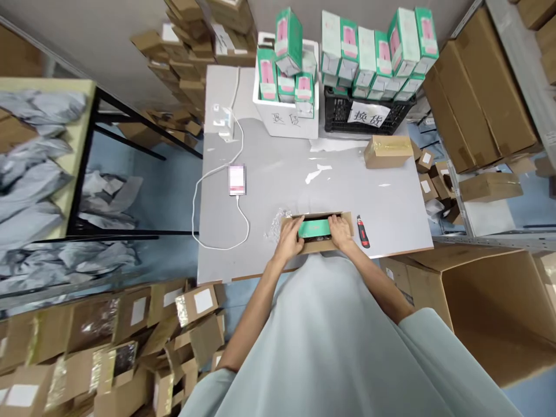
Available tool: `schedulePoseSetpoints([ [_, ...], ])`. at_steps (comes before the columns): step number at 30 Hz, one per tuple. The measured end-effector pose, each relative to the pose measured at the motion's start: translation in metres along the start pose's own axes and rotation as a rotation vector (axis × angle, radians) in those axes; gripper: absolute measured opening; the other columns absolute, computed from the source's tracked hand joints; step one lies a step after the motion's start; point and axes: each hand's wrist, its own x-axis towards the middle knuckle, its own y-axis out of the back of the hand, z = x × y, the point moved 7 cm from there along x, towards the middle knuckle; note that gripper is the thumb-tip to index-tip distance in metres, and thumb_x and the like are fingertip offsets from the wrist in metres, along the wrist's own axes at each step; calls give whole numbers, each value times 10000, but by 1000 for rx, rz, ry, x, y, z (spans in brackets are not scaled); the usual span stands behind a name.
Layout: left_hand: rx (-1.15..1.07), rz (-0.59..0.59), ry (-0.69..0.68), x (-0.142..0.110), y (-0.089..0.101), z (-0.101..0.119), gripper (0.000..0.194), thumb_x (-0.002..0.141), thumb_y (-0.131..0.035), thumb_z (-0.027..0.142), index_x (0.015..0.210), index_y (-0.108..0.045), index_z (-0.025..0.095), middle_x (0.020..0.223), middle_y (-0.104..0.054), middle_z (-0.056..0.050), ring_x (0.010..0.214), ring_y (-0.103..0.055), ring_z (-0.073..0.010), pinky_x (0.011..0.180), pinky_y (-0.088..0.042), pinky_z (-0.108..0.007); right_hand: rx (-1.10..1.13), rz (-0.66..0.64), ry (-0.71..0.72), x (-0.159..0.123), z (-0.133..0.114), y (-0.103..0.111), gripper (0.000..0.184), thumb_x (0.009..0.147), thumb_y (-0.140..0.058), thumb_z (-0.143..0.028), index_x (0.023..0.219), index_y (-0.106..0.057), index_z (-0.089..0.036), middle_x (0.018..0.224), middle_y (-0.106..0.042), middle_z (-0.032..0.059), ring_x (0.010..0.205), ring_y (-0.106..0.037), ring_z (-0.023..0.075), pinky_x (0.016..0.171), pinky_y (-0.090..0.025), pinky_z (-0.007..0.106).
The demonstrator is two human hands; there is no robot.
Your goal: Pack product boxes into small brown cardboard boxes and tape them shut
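In front of my body at the table's near edge lies an open cardboard carton [324,246], with a green box [314,228] inside it. At the carton's left end, my left hand [289,238] has its fingers and thumb closed around the green box's left end. My right hand [340,231] is over the carton's right end, fingers reaching in against the other end of the green box. The fingertips are partly hidden inside. Crumpled clear wrap [278,225] lies left of the carton. A red and black box cutter [363,233] rests to its right.
On the grey table [278,168] lie a phone [237,179] with a white cable and a closed carton [388,152]. Behind stand a white bin [284,121] and a black crate [339,116] holding green-and-pink boxes. Piled cartons [165,324] and a large open carton [490,307] flank me.
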Motion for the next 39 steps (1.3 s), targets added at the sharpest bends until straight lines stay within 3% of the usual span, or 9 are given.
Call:
schedulePoseSetpoints([
  [4,-121,37,12,7,14,2,990,801,-696,183,1776,-527,157,1722,-608,-231,1648,-562,-424,1420,-431,-624,-66,108,55,-23,7,34,741,929,-509,86,1631,-639,-110,1623,-709,267,1418,-703,354,1210,-563,466],
  [8,-246,16,-78,10,39,30,973,810,-793,255,1753,-550,232,1742,-594,-182,1628,-595,-390,1385,-477,-580,-45,238,52,-45,16,81,697,999,-471,73,1655,-623,-106,1683,-673,245,1387,-693,350,1184,-548,468],
  [14,-387,252,-56,12,101,79,651,796,-918,395,1418,-771,274,1541,-736,-136,1439,-722,-371,1177,-640,-498,107,439,166,-65,21,173,692,1054,-612,-56,1727,-616,-217,1747,-636,183,1365,-674,362,1154,-577,494],
  [17,-646,373,68,17,126,93,794,632,-1064,457,1333,-756,251,1327,-813,-105,1250,-788,-339,1045,-682,-428,285,660,225,-70,30,224,666,1097,-726,-224,1749,-607,-284,1818,-563,179,1416,-670,380,1199,-579,545],
  [20,-879,417,102,20,145,116,884,564,-1125,483,1323,-744,239,1270,-837,-94,1207,-808,-319,1034,-677,-394,593,837,385,-67,33,270,580,1119,-757,-374,1685,-661,-288,1744,-634,176,1512,-658,364,1254,-568,542],
  [25,-1117,310,124,17,165,157,988,625,-1129,587,1449,-716,231,1355,-841,-150,1152,-858,-366,845,-716,-398,873,905,616,-62,14,338,466,1121,-760,-494,1537,-759,-282,1550,-736,151,1423,-722,312,1106,-637,429],
  [30,-1298,197,68,9,179,182,972,771,-1089,525,1608,-672,261,1389,-862,-148,1153,-895,-401,952,-736,-457,830,934,706,-75,-7,388,474,1092,-791,-552,1485,-786,-285,1470,-756,141,1362,-722,326,1181,-593,494],
  [35,-1541,32,123,4,175,190,764,942,-979,423,1620,-676,244,1405,-872,-141,1139,-907,-375,896,-764,-366,892,949,761,-80,-16,415,408,1111,-741,-560,1411,-797,-289,1452,-785,135,1352,-708,321,1197,-570,509],
  [39,-1676,-142,225,4,167,194,668,1067,-842,426,1649,-640,167,1289,-896,-171,959,-922,-336,666,-727,-278,1203,686,815,-65,-26,418,491,990,-873,-643,1319,-741,-303,1439,-776,100,1305,-747,293,1061,-652,417],
])
